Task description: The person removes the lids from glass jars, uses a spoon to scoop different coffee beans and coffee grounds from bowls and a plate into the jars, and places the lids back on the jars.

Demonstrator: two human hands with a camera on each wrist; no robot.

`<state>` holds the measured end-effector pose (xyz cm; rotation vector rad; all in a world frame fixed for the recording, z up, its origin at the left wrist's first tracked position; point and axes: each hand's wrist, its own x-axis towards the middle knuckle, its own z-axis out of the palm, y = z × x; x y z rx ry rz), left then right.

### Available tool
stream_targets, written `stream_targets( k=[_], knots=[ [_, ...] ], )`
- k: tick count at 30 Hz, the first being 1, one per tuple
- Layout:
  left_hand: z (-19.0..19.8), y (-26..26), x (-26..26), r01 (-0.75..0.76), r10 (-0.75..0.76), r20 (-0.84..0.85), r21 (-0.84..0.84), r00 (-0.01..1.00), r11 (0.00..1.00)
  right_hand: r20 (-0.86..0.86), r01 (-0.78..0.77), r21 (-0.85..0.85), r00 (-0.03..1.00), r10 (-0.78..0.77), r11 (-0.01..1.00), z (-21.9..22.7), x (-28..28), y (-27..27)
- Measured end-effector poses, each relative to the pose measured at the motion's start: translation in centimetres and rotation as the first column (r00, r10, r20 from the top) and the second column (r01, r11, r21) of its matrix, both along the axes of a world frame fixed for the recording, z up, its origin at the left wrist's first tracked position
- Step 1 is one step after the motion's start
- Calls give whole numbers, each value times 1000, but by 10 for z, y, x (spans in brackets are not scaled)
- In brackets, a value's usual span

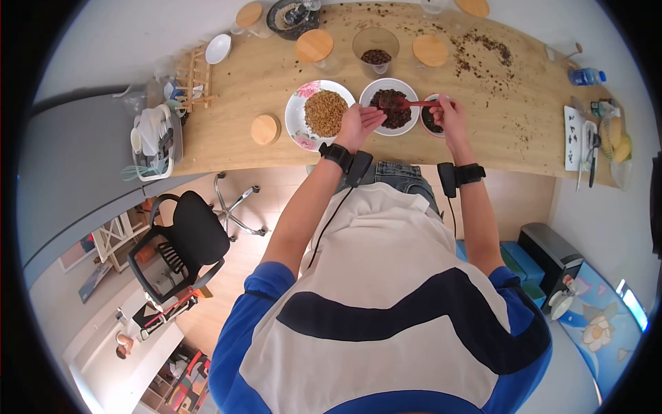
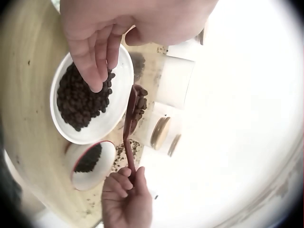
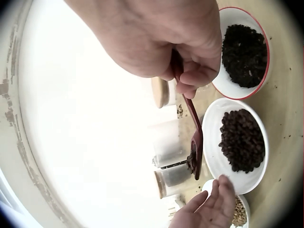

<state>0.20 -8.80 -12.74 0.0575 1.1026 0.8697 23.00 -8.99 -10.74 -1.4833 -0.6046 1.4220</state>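
My right hand [image 1: 449,121] grips the handle of a dark red spoon [image 1: 417,103]. In the left wrist view, dark brown beans [image 2: 141,102] lie in the spoon's bowl, held up near a white bowl [image 2: 118,102]. A heap of coffee beans [image 3: 242,142] fills much of that bowl. My left hand [image 1: 358,127] is held palm up at the bowl's near left side, fingers extended and holding nothing; in its wrist view the fingertips overlap the beans. To the right stands a small red-rimmed bowl [image 3: 232,88] of dark, crumbly bits, partly hidden by my right hand in the head view.
A floral plate [image 1: 295,114] of golden-brown grains sits left of the bowl, beside a wooden lid [image 1: 265,129]. Behind stand a clear container [image 1: 376,43] with beans and jars with wooden lids [image 1: 314,45]. Dark crumbs [image 1: 483,55] are scattered at the back right, near a water bottle [image 1: 586,76].
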Motion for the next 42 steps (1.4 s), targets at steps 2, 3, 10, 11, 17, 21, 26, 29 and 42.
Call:
stream_targets(
  k=[2, 3, 10, 11, 17, 21, 26, 29, 42],
  knots=[
    [8, 4, 9, -84, 93, 223, -52, 970, 995, -1, 22, 1, 1000, -22, 1000, 15, -3, 2],
    [12, 7, 16, -178, 204, 312, -111, 928, 978, 0, 21, 1, 1000, -21, 1000, 20, -4, 4],
    [40, 40, 49, -537, 469, 546, -42, 694, 842, -48, 74, 84, 996, -71, 994, 54, -16, 19],
    [46, 47, 50, -562, 467, 572, -12, 674, 827, -57, 81, 98, 996, -76, 992, 57, -18, 21],
    [67, 90, 50, -640, 501, 649, -29, 572, 768, -13, 125, 98, 992, -124, 987, 71, -33, 44],
    [71, 113, 49, -647, 485, 604, 67, 633, 760, -13, 131, 123, 991, -130, 984, 74, -40, 60],
    [66, 142, 42, -616, 495, 400, 274, 772, 739, -27, 207, 189, 978, -206, 960, 78, -48, 82],
    [67, 147, 35, -529, 504, 179, 420, 845, 737, 16, 237, 242, 968, -249, 941, 77, -50, 87],
    [55, 117, 6, -350, 439, -174, 384, 881, 854, 384, -57, 565, 901, -200, 823, 74, -65, 58]
  ],
)
